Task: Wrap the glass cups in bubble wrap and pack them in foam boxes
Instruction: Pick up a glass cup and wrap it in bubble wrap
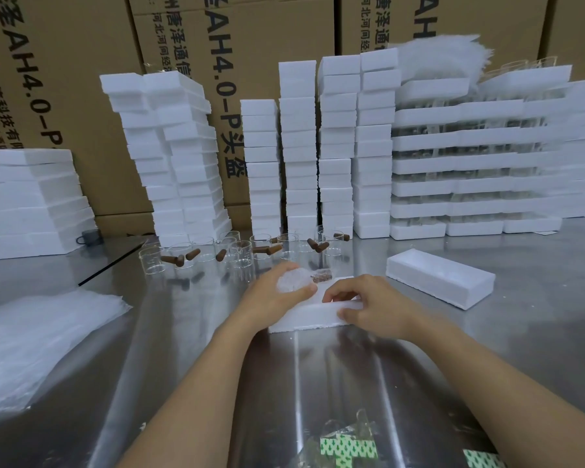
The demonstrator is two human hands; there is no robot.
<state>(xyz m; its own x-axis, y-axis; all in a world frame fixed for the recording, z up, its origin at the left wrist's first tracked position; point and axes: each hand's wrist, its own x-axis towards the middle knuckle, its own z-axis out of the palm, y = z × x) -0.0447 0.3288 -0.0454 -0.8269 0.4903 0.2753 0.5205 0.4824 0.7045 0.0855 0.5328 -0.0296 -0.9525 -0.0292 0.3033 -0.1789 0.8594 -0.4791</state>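
The steel table [190, 332] is smooth and shiny and carries blurred reflections. At its middle lies a white foam box [301, 320], rectangular with a grainy surface and a rough near edge.

The left hand [277, 293] curls around a wrapped cup [293, 284], a cloudy, dimpled bundle of bubble wrap held over the box's left end. A brown handle [322, 275] sticks out of the bundle to the right. The right hand [368, 305] grips the box's near wall, with the fingers hooked over the rim and the thumb pressed on the outer face. Both forearms are bare and reach in from the bottom edge.

Behind the hands stands a loose row of clear cylindrical cups [240, 256], each with a stubby brown side handle. A second box [439, 278] sits open and skewed to the right, well apart from the first. A soft pile of bubble wrap [38, 339] lies flat at the left.

Further back, stacks [298, 146] of blocky white foam boxes rise in columns, some of them leaning. To the right, flat foam trays [453, 163] are layered with glassware between them. Brown cartons [65, 79] behind bear "AH4.0-P" in bold print beside Chinese characters. Clear bags with green-and-white patterned sheets [348, 449] lie at the near edge.
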